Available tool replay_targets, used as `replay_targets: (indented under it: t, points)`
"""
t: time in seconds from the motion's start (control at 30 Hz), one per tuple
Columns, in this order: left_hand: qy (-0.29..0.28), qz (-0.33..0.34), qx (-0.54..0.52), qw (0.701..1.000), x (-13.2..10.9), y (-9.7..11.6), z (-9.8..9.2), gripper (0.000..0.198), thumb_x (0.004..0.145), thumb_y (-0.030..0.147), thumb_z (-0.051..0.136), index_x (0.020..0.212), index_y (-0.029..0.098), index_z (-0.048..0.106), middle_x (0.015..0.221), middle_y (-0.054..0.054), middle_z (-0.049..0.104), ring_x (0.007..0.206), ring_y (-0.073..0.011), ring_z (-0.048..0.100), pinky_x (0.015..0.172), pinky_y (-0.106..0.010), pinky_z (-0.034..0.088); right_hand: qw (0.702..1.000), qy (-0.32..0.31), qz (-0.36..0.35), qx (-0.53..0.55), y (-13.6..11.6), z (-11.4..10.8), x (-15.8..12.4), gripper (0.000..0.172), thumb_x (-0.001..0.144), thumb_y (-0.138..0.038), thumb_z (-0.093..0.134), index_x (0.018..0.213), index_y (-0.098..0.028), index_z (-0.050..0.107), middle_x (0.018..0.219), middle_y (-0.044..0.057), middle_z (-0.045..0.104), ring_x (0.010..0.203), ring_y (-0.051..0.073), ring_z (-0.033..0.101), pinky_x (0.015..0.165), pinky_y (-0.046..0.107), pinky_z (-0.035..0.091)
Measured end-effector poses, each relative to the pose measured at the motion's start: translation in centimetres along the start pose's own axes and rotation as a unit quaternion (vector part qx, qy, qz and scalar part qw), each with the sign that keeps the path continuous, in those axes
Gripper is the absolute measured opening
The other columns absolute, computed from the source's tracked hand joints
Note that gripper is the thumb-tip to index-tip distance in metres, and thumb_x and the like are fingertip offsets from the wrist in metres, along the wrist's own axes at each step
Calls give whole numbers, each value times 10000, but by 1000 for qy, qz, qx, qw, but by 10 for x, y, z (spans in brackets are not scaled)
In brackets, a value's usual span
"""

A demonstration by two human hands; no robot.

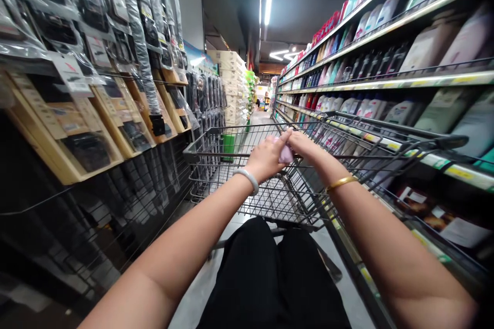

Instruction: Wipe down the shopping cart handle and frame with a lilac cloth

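Observation:
Over the near end of a black wire shopping cart [247,155], my left hand [265,157] is closed around a small pale pink item [286,154]. What kind of item it is does not show clearly. My right hand [303,143] meets the left at the same item, its fingers bent and partly hidden. A pale bangle is on my left wrist and a gold one on my right. The wire mesh of the cart lies beneath both hands, and the floor shows through it.
Shelves of bottles [386,82] line the right side, close to the cart. On the left hang plastic-wrapped belts and wooden-framed boxed sets [111,118]. Stacked cartons [231,79] stand farther along. The aisle runs ahead, with a person [266,100] far off.

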State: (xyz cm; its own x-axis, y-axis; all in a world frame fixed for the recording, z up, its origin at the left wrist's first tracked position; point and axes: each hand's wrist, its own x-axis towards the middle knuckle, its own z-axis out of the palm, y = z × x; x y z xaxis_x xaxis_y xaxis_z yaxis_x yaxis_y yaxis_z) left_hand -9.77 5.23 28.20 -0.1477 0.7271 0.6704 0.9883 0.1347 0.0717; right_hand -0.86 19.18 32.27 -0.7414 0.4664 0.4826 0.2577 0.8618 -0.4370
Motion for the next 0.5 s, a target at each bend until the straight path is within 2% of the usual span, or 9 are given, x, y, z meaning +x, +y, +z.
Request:
replay_targets:
  t: [0.07,0.17,0.3,0.4,0.5]
  points:
    - [-3,-13,5,1000,-2,2,4,804,855,367,749,1581,339,404,1280,-128,603,1096,-286,624,949,-412,543,994,12,63,-86,8,-4,-6,494,1014,-369,359,911,-141,785,993,158,794,933,236,728,800,311,525]
    - [-8,0,4,1000,-7,-7,3,520,850,327,747,1356,288,637,1222,-113,629,1128,-280,610,973,-394,534,978,7,95,-185,11,-3,-18,522,1008,-397,351,979,-140,804,1129,207,781,1065,300,734,864,361,518]
    - [-27,16,-4,999,-9,-33,-12,455,843,284,758,1288,292,664,1191,-66,669,1130,-239,615,983,-351,531,963,-36,70,-259,5,0,-29,611,1031,-429,273,1050,-144,813,1176,199,780,1094,320,741,864,380,528]
    - [-20,-3,-1,1000,-15,-53,-24,450,867,287,731,1307,268,643,1239,-66,676,1179,-226,606,1034,-350,518,961,-32,53,-269,3,1,-31,659,1043,-449,240,1035,-131,818,1150,200,788,1096,318,741,871,380,533]
    - [4,-38,23,999,-27,-55,-27,449,870,285,716,1312,251,641,1235,-92,657,1179,-246,598,1036,-370,519,962,-23,48,-267,3,2,-30,689,1048,-462,221,1038,-123,821,1139,208,790,1098,333,745,869,401,544]
